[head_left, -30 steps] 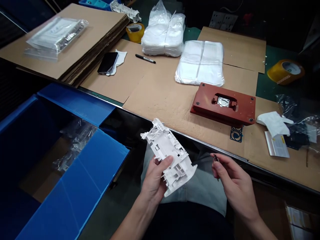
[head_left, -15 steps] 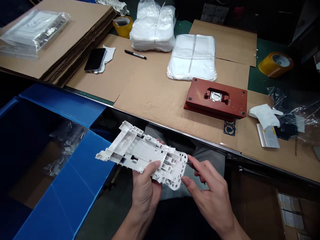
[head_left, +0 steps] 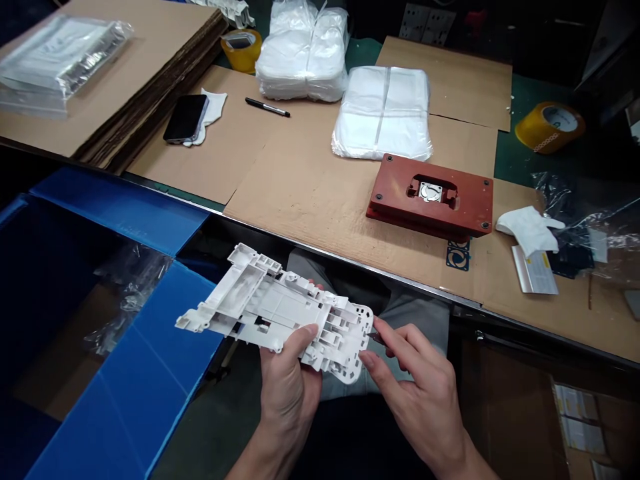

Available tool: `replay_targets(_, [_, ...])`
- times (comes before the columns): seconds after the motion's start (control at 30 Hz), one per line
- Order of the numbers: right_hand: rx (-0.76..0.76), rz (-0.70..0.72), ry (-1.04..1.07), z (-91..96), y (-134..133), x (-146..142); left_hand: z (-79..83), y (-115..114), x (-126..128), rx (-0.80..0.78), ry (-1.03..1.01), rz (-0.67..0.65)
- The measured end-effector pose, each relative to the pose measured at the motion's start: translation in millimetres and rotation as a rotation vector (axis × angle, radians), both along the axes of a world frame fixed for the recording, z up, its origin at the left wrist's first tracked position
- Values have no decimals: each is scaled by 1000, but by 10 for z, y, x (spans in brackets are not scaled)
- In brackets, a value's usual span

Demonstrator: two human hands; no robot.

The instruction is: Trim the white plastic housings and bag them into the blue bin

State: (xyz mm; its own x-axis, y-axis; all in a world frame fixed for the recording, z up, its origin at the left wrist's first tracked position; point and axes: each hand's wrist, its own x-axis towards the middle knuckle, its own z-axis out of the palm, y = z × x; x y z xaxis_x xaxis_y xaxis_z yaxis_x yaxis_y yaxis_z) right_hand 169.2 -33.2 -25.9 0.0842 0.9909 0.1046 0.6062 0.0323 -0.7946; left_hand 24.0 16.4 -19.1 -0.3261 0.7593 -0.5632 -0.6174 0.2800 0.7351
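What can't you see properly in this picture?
Head view:
- Small dark tool: only its tip shows; the right hand covers the rest.
- White plastic part: underside faces away; the left hand hides its near edge.
- Blue box: inside is dark; what the clear bags hold is unclear.
- Card: print too small.

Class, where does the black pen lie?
Head view, upper left: the pen lies on the cardboard, right of the phone and just in front of the far bag bundle.
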Motion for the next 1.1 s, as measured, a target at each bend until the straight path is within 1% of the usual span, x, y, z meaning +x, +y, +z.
replay_targets(0.13, [9,8,11,5,9,-4,16,14,8,-10,-5,-2])
replay_targets(0.3, [-12,-26,43,18,30,3,49,22,17,-32,0,-1])
replay_targets(0.5, [1,-25,63,5,31,-13,48,1,32,-35,13,10])
replay_targets(0.63, [37,-13,42,-16,-3,-20,49,-4,42,-41,27,29])
replay_targets(0.83, [78,78,-13,-6,-27,3,58,8,35,-41,48,40])
replay_targets(1.1, [133,37,-31,-53,-47,-43,53,5,54,-37,65,59])
